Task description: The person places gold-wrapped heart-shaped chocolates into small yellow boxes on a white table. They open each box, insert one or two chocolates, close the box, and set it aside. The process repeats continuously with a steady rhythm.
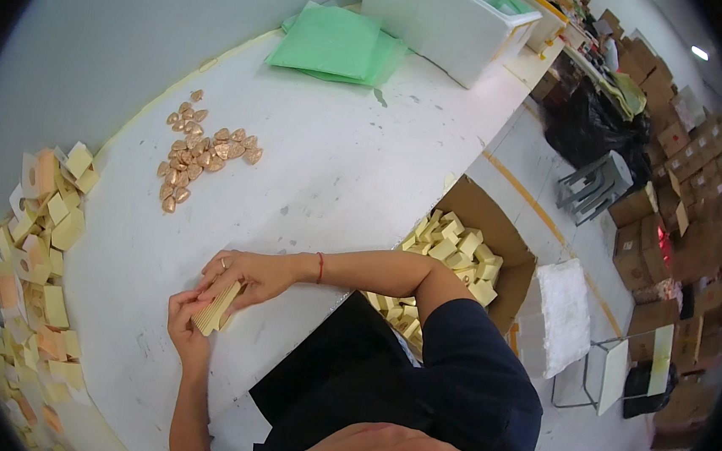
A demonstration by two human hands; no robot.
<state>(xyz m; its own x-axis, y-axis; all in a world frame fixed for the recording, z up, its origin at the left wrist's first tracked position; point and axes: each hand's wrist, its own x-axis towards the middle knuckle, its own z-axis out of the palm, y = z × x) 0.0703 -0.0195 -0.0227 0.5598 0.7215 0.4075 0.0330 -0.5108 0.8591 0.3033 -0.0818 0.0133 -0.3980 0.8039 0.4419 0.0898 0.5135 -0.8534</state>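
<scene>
Above the white table (312, 196), both my hands are closed round a pale yellow block-like piece (219, 306) with fine ridges along its visible side. My left hand (187, 322) grips its left end, fingers curled. My right hand (257, 275) reaches over from the right with bent fingers on its top and side. The fingers hide much of the piece, so I cannot tell its exact kind. Farther off lies a loose group of small copper-coloured, petal-shaped pieces (193, 155), apart from both hands.
Many pale yellow blocks (56, 307) are heaped along the table's left edge. An open cardboard box (516, 276) of similar blocks stands by my right arm. Green sheets (329, 41) and a white foam box (440, 28) sit at the back. Stools (595, 186) and stacked cartons (695, 180) are on the right.
</scene>
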